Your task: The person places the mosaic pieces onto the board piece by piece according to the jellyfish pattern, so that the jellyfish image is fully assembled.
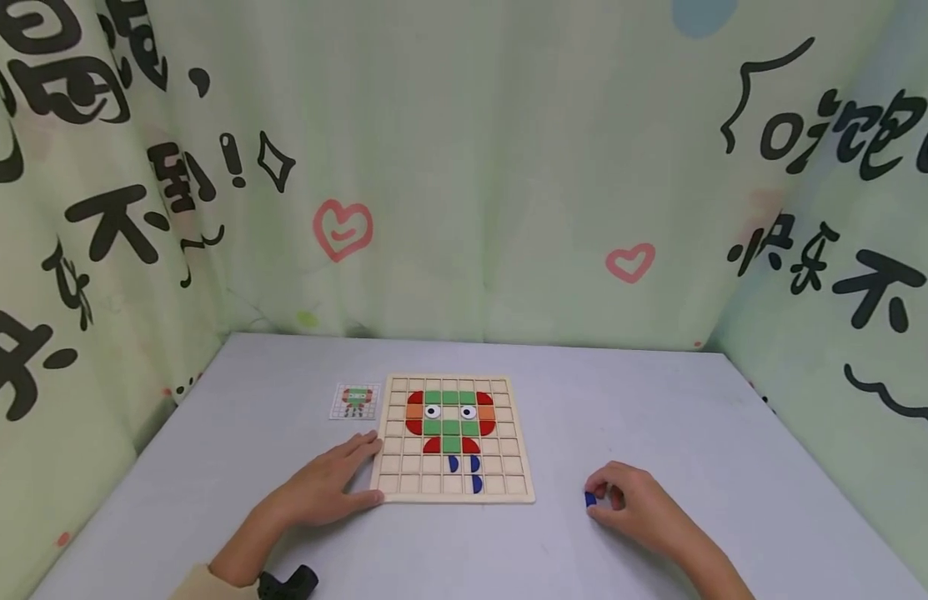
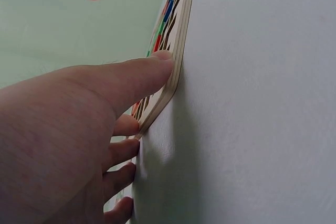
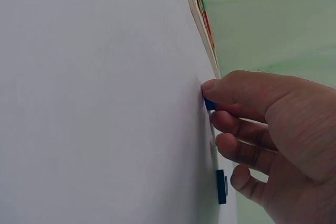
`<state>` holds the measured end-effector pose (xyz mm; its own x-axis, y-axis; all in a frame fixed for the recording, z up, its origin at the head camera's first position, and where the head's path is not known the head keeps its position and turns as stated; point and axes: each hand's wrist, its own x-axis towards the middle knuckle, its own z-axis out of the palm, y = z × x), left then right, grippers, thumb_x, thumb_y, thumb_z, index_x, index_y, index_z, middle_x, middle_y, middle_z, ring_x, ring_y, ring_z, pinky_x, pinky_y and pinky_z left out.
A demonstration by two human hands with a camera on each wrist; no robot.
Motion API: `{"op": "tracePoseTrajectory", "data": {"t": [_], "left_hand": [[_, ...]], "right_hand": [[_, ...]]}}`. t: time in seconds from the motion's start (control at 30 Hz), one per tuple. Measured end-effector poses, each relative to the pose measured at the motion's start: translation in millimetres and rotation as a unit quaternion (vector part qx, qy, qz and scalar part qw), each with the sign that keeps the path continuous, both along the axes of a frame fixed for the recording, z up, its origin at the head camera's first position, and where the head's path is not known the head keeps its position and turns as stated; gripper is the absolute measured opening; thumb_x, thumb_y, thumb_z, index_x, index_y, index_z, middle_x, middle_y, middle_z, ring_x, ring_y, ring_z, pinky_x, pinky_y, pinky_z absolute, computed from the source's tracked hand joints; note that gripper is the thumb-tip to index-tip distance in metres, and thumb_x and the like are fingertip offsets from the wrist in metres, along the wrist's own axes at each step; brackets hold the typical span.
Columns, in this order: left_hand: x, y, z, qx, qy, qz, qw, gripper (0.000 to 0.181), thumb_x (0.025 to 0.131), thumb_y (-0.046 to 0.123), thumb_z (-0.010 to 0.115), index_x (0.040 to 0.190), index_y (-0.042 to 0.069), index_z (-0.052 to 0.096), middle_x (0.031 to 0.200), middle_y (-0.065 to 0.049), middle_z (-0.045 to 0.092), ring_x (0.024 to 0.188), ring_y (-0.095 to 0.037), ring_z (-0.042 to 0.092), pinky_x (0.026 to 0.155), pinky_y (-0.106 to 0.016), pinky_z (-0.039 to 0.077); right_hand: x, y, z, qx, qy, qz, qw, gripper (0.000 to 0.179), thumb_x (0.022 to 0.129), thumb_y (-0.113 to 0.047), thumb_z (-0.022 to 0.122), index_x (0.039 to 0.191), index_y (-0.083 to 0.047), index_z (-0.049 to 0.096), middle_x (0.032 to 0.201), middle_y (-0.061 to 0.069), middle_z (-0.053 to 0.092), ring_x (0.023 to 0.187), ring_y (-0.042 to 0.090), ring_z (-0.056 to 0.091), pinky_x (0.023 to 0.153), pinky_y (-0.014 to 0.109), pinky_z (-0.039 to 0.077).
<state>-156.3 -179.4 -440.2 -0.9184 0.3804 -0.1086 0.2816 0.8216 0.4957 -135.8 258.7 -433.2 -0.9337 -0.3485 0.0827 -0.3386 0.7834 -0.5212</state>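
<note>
A square wooden grid board (image 1: 512,467) lies on the table, with green, red, orange and eye tiles (image 1: 432,412) set in a figure. Below them are three blue half-round tiles (image 1: 476,483). My left hand (image 1: 330,482) rests against the board's left side, its thumb (image 2: 152,69) touching the near corner and its fingers extended along the edge. To the right of the board, my right hand (image 1: 632,504) pinches a small blue tile (image 3: 210,103) between thumb and fingers, close over the table. The fingertips partly hide that tile.
A small picture card (image 1: 357,402) with a similar figure lies left of the board. In the right wrist view, a dark blue piece (image 3: 221,186) is near the smaller fingers. A printed curtain (image 1: 479,167) surrounds the white table (image 1: 621,400) at the back and sides.
</note>
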Motion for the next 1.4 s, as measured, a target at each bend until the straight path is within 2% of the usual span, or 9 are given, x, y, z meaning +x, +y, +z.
{"op": "tracePoseTrajectory", "data": {"t": [0.2,0.4,0.6,0.9,1.13,1.4], "left_hand": [[-0.8,4.7,-3.2,-0.001,-0.002,-0.001,1.0000,0.077,0.085,0.050,0.068,0.148,0.015,0.041,0.158,-0.005,0.033,0.146,-0.030,0.030,0.116,-0.052,0.030],[-0.3,6.6,0.3,0.000,0.000,-0.007,1.0000,0.077,0.086,0.049,0.067,0.148,0.014,0.040,0.158,-0.006,0.032,0.146,-0.031,0.030,0.116,-0.053,0.031],[-0.1,7.9,3.1,-0.003,0.000,-0.006,1.0000,0.077,0.086,0.049,0.067,0.148,0.013,0.040,0.158,-0.007,0.032,0.146,-0.032,0.030,0.116,-0.053,0.031],[-0.9,3.7,2.2,-0.011,0.004,-0.003,0.9999,0.076,0.086,0.050,0.067,0.148,0.014,0.040,0.158,-0.006,0.032,0.146,-0.031,0.030,0.116,-0.052,0.031],[0.2,0.3,1.3,-0.004,0.003,-0.003,1.0000,0.077,0.086,0.050,0.067,0.148,0.013,0.040,0.158,-0.006,0.031,0.146,-0.031,0.029,0.116,-0.053,0.030],[-0.1,-0.6,-1.5,-0.004,0.004,-0.002,1.0000,0.077,0.086,0.050,0.067,0.148,0.014,0.040,0.158,-0.005,0.032,0.146,-0.031,0.029,0.116,-0.052,0.030]], "right_hand": [[-2.6,-4.7,-1.7,0.008,0.006,-0.001,0.9999,0.016,0.077,-0.012,0.078,0.088,-0.018,0.068,0.084,-0.010,0.060,0.067,-0.002,0.046,0.058,0.017,0.043],[-7.8,-16.4,0.1,0.006,0.011,0.005,0.9999,0.015,0.077,-0.012,0.077,0.088,-0.017,0.068,0.084,-0.010,0.061,0.066,0.000,0.047,0.058,0.017,0.043],[-14.0,-36.9,1.4,0.002,0.006,0.008,1.0000,0.017,0.077,-0.011,0.076,0.090,-0.018,0.068,0.085,-0.010,0.060,0.066,0.001,0.048,0.059,0.017,0.043],[-21.5,-72.3,2.4,0.004,-0.015,-0.013,0.9998,0.017,0.077,-0.016,0.078,0.091,-0.019,0.069,0.083,-0.012,0.058,0.069,0.005,0.048,0.059,0.016,0.044],[-26.5,-90.4,1.3,-0.013,-0.002,0.010,0.9999,0.016,0.078,-0.013,0.077,0.091,-0.018,0.069,0.082,-0.010,0.058,0.069,0.005,0.049,0.059,0.016,0.044],[-29.8,-107.7,0.8,-0.017,-0.008,0.039,0.9991,0.015,0.079,-0.014,0.075,0.093,-0.017,0.069,0.084,-0.009,0.059,0.070,0.006,0.049,0.059,0.016,0.044]]}}
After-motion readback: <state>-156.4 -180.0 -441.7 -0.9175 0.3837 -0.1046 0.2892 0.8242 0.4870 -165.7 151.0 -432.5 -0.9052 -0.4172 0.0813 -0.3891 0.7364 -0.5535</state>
